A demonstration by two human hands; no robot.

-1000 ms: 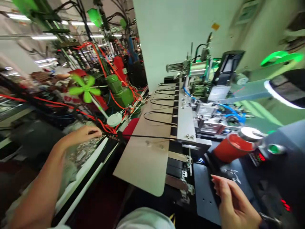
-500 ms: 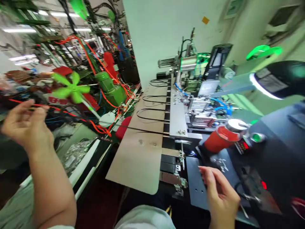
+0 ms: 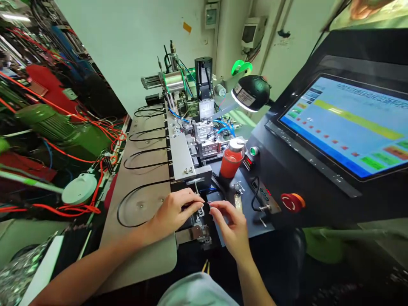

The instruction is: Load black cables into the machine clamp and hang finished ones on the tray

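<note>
Though the left hand (image 3: 170, 211) seems clenched on a black cable (image 3: 137, 189) beside the metal fixture (image 3: 200, 212), whether the right hand (image 3: 228, 223) grasps anything is unclear. Three more cable loops (image 3: 153, 148) lie behind the fixture on the tan board (image 3: 140, 259).

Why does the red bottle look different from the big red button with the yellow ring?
The red bottle is tall and stands upright, while the big red button is short and round and sits low. The red bottle has a silver-white cap on top, but the big red button has a yellow ring around it. They are both mostly red, and both are on the dark control panel.
</note>
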